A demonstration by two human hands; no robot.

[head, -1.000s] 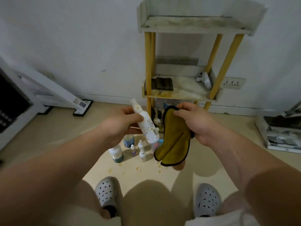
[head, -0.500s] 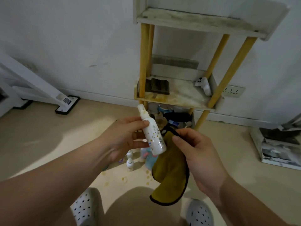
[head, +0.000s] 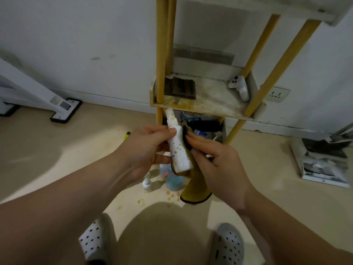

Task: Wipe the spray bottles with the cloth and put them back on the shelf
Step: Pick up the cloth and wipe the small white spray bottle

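Nearest the camera, two white perforated clogs [head: 95,240] are planted on the beige floor [head: 57,150], with open floor to the left and right of them. Above them, a white spray bottle [head: 178,150] speckled with yellow spots is gripped by the left hand [head: 145,150], thumb on its upper body, nozzle tilted up and to the left. A yellow cloth [head: 196,185] with a dark edge is pressed against the bottle's right side by the right hand [head: 219,167], fingers closed on it; its loose end hangs below the bottle. Just beyond and below the hands, small bottles [head: 147,184] stand on the floor amid yellow stains. Farther on, the shelf [head: 206,108] is seen on yellow posts against the white wall; its stained middle board carries a dark folded item [head: 180,88] at the left and a white controller [head: 239,87] at the right edge, with bare board between. The lowest tier is crowded with clutter.
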